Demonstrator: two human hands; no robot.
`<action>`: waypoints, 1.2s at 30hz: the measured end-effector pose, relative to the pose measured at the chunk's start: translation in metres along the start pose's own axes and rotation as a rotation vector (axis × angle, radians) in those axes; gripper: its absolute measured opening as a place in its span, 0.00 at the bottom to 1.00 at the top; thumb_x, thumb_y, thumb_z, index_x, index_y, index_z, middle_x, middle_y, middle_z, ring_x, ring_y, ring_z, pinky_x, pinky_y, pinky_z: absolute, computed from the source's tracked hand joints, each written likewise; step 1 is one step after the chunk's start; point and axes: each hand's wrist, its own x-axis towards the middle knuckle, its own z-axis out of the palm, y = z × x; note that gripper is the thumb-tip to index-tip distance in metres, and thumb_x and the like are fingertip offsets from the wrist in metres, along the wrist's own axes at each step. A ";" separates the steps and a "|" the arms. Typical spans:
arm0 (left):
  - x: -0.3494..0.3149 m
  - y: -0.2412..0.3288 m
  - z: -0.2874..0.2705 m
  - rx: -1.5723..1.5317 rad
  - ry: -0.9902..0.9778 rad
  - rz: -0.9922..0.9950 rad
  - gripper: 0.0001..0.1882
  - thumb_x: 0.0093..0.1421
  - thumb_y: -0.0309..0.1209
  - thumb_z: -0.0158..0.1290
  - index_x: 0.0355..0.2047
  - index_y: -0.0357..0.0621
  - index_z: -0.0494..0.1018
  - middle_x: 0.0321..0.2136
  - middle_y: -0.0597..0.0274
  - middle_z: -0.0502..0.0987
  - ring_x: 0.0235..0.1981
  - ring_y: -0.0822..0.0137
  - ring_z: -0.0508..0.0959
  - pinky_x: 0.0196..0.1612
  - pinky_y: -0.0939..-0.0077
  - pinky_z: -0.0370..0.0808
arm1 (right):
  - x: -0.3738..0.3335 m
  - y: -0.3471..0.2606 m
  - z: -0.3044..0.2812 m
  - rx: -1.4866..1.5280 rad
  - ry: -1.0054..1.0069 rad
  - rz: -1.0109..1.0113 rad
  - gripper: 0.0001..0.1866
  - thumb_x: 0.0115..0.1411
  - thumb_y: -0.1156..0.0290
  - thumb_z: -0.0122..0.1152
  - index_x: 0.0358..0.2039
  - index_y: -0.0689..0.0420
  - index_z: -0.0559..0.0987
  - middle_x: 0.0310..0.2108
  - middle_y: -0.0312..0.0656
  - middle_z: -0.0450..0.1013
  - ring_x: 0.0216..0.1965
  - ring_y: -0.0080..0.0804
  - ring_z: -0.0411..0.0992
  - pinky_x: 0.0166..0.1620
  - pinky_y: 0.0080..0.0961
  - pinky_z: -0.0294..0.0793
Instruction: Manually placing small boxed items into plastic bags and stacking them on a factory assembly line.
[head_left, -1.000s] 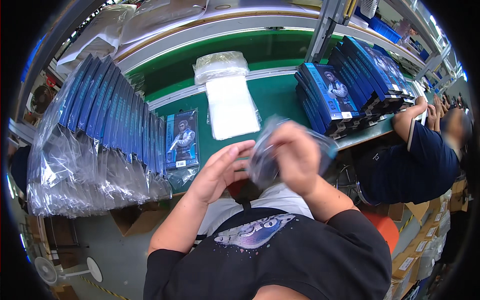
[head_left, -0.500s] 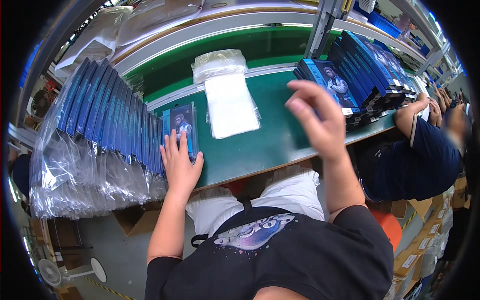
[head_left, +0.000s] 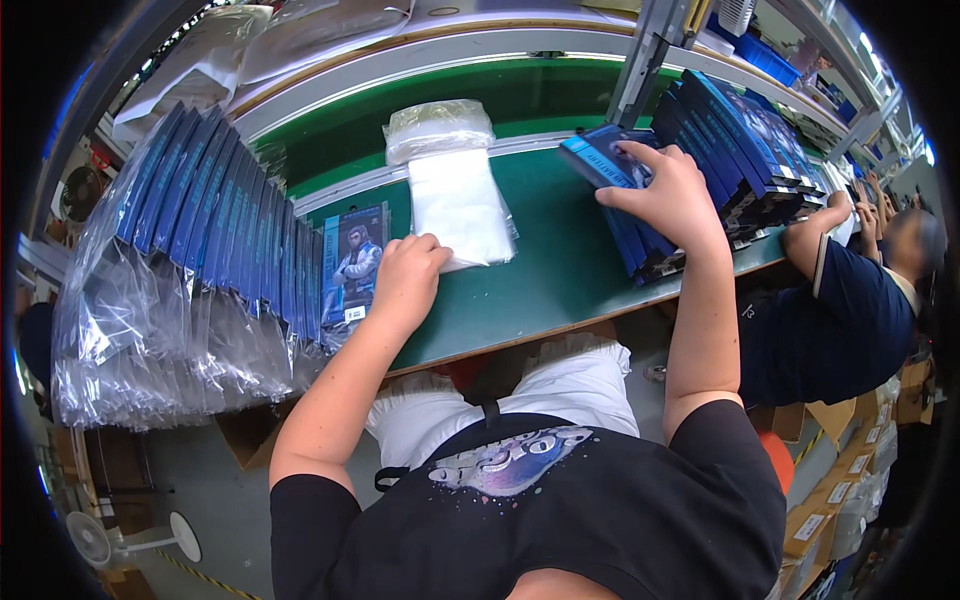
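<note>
My right hand [head_left: 672, 195] grips a flat blue box [head_left: 592, 160] at the front of the right-hand stack, thumb on the near side and fingers over the top; the box is tilted. My left hand [head_left: 408, 285] is closed, its fingertips at the near left corner of a pile of clear plastic bags [head_left: 455, 205] in the middle of the table. How much of a bag lies between those fingers is hidden. Beside that hand lies a bagged blue box [head_left: 352, 262] with a figure on its cover.
At the left leans a long row of bagged blue boxes [head_left: 205, 200], loose plastic hanging over the near edge. More blue boxes [head_left: 740, 130] are stacked at the right. The green table [head_left: 500, 310] has a rail behind it. A co-worker [head_left: 825, 310] sits at the right.
My left hand has left the bagged box and moved right to the bag pile, its fingers closing. My right hand has come down onto the box, which now tilts.
</note>
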 end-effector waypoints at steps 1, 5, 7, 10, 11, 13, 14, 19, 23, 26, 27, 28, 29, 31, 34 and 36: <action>0.001 -0.005 0.003 -0.034 0.071 0.036 0.11 0.53 0.21 0.52 0.36 0.42 0.77 0.34 0.56 0.73 0.36 0.55 0.74 0.42 0.65 0.70 | -0.010 -0.008 -0.002 0.119 0.077 -0.065 0.38 0.42 0.44 0.68 0.53 0.50 0.76 0.46 0.57 0.66 0.49 0.50 0.66 0.56 0.42 0.64; 0.001 0.006 -0.010 -0.278 0.105 -0.104 0.10 0.56 0.21 0.51 0.39 0.37 0.75 0.32 0.53 0.72 0.37 0.52 0.73 0.43 0.63 0.71 | -0.027 -0.028 0.015 1.108 -0.021 -0.149 0.38 0.51 0.45 0.61 0.58 0.54 0.67 0.40 0.50 0.69 0.39 0.39 0.72 0.41 0.30 0.75; 0.001 0.010 -0.010 -0.327 0.172 -0.100 0.09 0.56 0.21 0.52 0.39 0.37 0.75 0.33 0.52 0.72 0.37 0.52 0.73 0.42 0.63 0.71 | -0.024 -0.021 0.039 1.766 -0.346 0.013 0.36 0.62 0.42 0.46 0.58 0.60 0.62 0.34 0.55 0.70 0.26 0.35 0.73 0.23 0.25 0.76; 0.007 0.006 -0.007 -0.388 0.207 -0.075 0.07 0.56 0.22 0.53 0.36 0.36 0.76 0.33 0.51 0.72 0.35 0.52 0.74 0.38 0.65 0.72 | -0.034 0.001 0.101 2.193 -0.772 0.140 0.33 0.65 0.46 0.44 0.55 0.64 0.64 0.36 0.54 0.73 0.29 0.34 0.76 0.23 0.29 0.77; 0.004 0.001 -0.006 -0.401 0.207 -0.081 0.07 0.56 0.23 0.53 0.35 0.36 0.76 0.33 0.50 0.72 0.35 0.53 0.75 0.37 0.66 0.72 | -0.043 -0.006 0.104 2.005 -0.717 0.220 0.29 0.64 0.53 0.49 0.56 0.64 0.64 0.39 0.52 0.73 0.33 0.34 0.77 0.27 0.30 0.79; 0.004 -0.001 -0.008 -0.453 0.220 -0.118 0.06 0.55 0.24 0.56 0.33 0.36 0.78 0.30 0.52 0.72 0.32 0.56 0.75 0.34 0.69 0.72 | -0.059 -0.025 0.105 1.888 -0.676 0.268 0.26 0.61 0.65 0.56 0.56 0.66 0.64 0.42 0.49 0.73 0.39 0.33 0.77 0.36 0.29 0.79; 0.005 -0.002 -0.009 -0.480 0.225 -0.135 0.06 0.54 0.24 0.57 0.32 0.36 0.79 0.29 0.53 0.73 0.30 0.58 0.76 0.33 0.70 0.72 | -0.064 -0.034 0.107 1.961 -0.695 0.243 0.26 0.58 0.72 0.59 0.55 0.67 0.64 0.44 0.47 0.73 0.40 0.32 0.76 0.41 0.27 0.79; 0.009 0.004 -0.016 -0.595 0.135 -0.278 0.07 0.52 0.26 0.60 0.32 0.39 0.81 0.24 0.61 0.71 0.27 0.67 0.74 0.30 0.77 0.70 | -0.062 -0.048 0.129 1.893 -0.941 0.263 0.39 0.54 0.77 0.61 0.62 0.72 0.53 0.47 0.53 0.71 0.41 0.31 0.77 0.45 0.25 0.78; 0.003 -0.008 -0.009 -0.701 0.076 -0.370 0.07 0.52 0.25 0.58 0.33 0.38 0.81 0.25 0.62 0.73 0.27 0.70 0.74 0.31 0.80 0.71 | -0.051 -0.055 0.128 1.853 -0.836 0.287 0.37 0.54 0.76 0.63 0.60 0.73 0.56 0.45 0.52 0.73 0.38 0.30 0.78 0.41 0.24 0.79; 0.005 -0.011 -0.012 -1.094 -0.004 -0.698 0.08 0.56 0.24 0.55 0.35 0.35 0.80 0.31 0.60 0.79 0.30 0.70 0.78 0.34 0.81 0.73 | -0.050 -0.043 0.124 1.824 -0.874 0.260 0.32 0.53 0.76 0.63 0.56 0.73 0.63 0.43 0.51 0.75 0.37 0.30 0.78 0.42 0.24 0.79; 0.004 -0.008 -0.016 -1.218 0.004 -0.789 0.08 0.57 0.24 0.54 0.36 0.34 0.79 0.31 0.59 0.79 0.30 0.71 0.78 0.34 0.81 0.74 | -0.051 -0.040 0.123 1.784 -0.859 0.254 0.27 0.54 0.76 0.63 0.53 0.72 0.67 0.42 0.50 0.75 0.37 0.30 0.78 0.43 0.23 0.78; 0.004 -0.003 -0.022 -1.343 0.007 -0.885 0.08 0.58 0.24 0.53 0.36 0.34 0.79 0.32 0.58 0.80 0.31 0.71 0.79 0.35 0.81 0.75 | -0.052 -0.037 0.123 1.760 -0.856 0.257 0.27 0.54 0.76 0.62 0.53 0.72 0.66 0.42 0.50 0.75 0.37 0.30 0.78 0.43 0.22 0.78; 0.003 -0.001 -0.025 -1.345 -0.011 -0.861 0.08 0.60 0.24 0.52 0.37 0.34 0.79 0.31 0.56 0.80 0.33 0.72 0.79 0.38 0.80 0.77 | -0.053 -0.036 0.123 1.736 -0.853 0.260 0.27 0.54 0.76 0.62 0.53 0.72 0.66 0.42 0.50 0.76 0.37 0.29 0.78 0.43 0.22 0.78; 0.002 -0.004 -0.022 -1.171 -0.053 -0.789 0.09 0.59 0.24 0.53 0.38 0.32 0.78 0.29 0.57 0.80 0.29 0.72 0.78 0.36 0.80 0.77 | -0.053 -0.035 0.126 1.691 -0.814 0.257 0.28 0.55 0.76 0.61 0.55 0.72 0.65 0.44 0.49 0.74 0.39 0.28 0.77 0.44 0.21 0.77; 0.001 -0.003 -0.021 -1.082 -0.051 -0.721 0.10 0.57 0.23 0.53 0.39 0.31 0.78 0.27 0.59 0.79 0.25 0.75 0.76 0.32 0.83 0.74 | -0.060 -0.046 0.129 1.662 -0.552 0.264 0.29 0.56 0.77 0.60 0.57 0.71 0.63 0.47 0.47 0.72 0.41 0.26 0.75 0.44 0.22 0.75; 0.000 -0.001 -0.023 -0.921 -0.023 -0.642 0.11 0.56 0.22 0.53 0.39 0.31 0.78 0.25 0.61 0.79 0.24 0.77 0.74 0.29 0.85 0.71 | -0.068 -0.051 0.138 1.588 -0.476 0.284 0.33 0.58 0.77 0.58 0.61 0.71 0.57 0.52 0.48 0.68 0.48 0.28 0.71 0.51 0.23 0.71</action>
